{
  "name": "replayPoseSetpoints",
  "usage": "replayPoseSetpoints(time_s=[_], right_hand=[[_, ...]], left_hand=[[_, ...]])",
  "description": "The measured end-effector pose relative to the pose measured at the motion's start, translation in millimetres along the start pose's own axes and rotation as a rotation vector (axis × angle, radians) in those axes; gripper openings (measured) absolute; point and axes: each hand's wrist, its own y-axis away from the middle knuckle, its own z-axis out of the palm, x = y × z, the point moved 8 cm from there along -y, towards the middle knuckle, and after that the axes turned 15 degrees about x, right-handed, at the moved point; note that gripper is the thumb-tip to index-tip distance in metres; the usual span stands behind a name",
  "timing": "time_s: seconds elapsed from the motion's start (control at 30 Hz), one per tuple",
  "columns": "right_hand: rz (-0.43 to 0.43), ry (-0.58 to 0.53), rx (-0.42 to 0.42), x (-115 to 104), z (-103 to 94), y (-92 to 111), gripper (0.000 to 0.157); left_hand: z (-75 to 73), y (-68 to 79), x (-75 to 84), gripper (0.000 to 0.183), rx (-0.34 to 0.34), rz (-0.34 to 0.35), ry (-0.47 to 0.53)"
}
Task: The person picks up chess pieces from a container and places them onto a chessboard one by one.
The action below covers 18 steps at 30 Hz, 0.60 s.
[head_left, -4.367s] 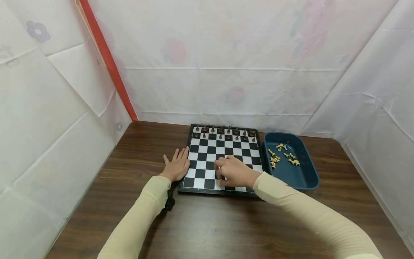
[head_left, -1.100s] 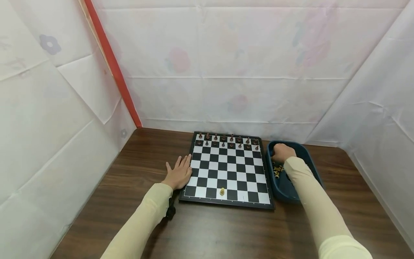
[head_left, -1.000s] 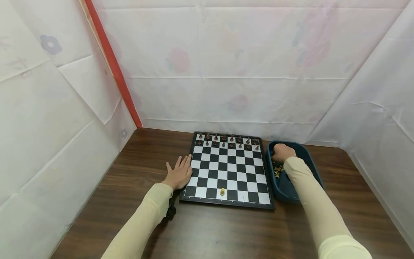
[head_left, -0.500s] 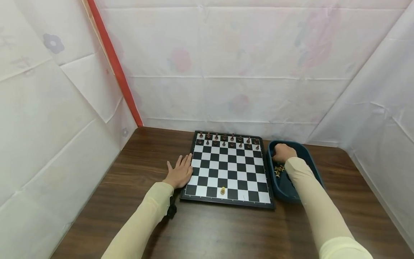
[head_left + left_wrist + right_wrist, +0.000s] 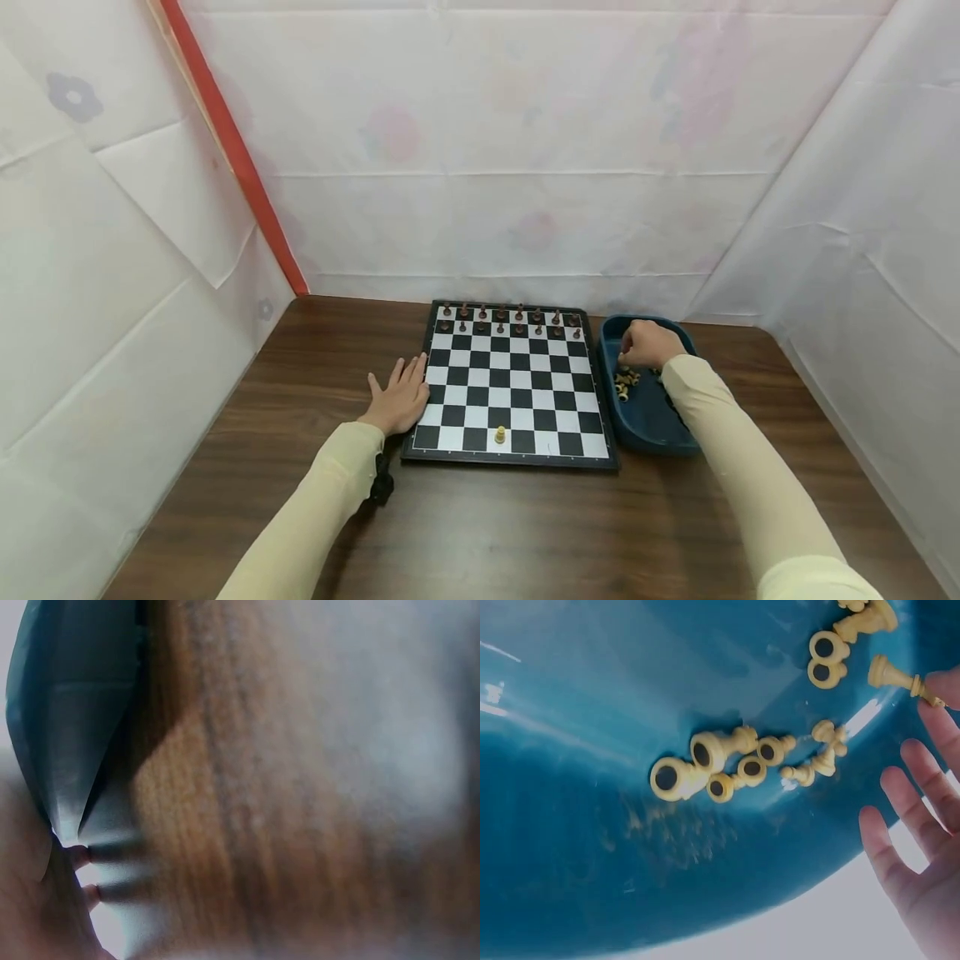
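My right hand (image 5: 651, 344) is over the blue tray (image 5: 652, 432), beside the chessboard. In the right wrist view, its thumb and index finger pinch the slim end of a cream chess piece (image 5: 889, 673), wide base outward, the other fingers spread. Several cream chess pieces (image 5: 718, 752) lie tipped over in the tray. My left hand (image 5: 400, 400) rests with spread fingers on the left edge of the black-and-white chessboard (image 5: 510, 400). One cream chess piece (image 5: 500, 434) stands upright on the board's near row. Two rows of dark chess pieces (image 5: 501, 314) stand along the far side.
The brown wooden table (image 5: 480, 533) extends in front of the board and to both sides. Pale patterned sheets (image 5: 525, 100) hang at the back and sides, close behind board and tray. A red strip (image 5: 232, 142) runs down the left back corner.
My right hand set a cream piece on the near row, went into the tray, and now is lifted slightly with another piece pinched. My left hand keeps its place at the board's edge.
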Motion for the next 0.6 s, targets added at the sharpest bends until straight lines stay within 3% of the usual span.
replayPoseSetpoints(time_s=[0.33, 0.6], right_hand=[[-0.035, 0.063, 0.044, -6, -20.4, 10, 0.008], [-0.116, 0.085, 0.114, -15, -28.7, 15, 0.006]], left_hand=[[1.9, -1.3, -2.1, 0.057, -0.002, 0.003, 0.002], [2.4, 0.6, -2.1, 0.058, -0.008, 0.0, 0.005]])
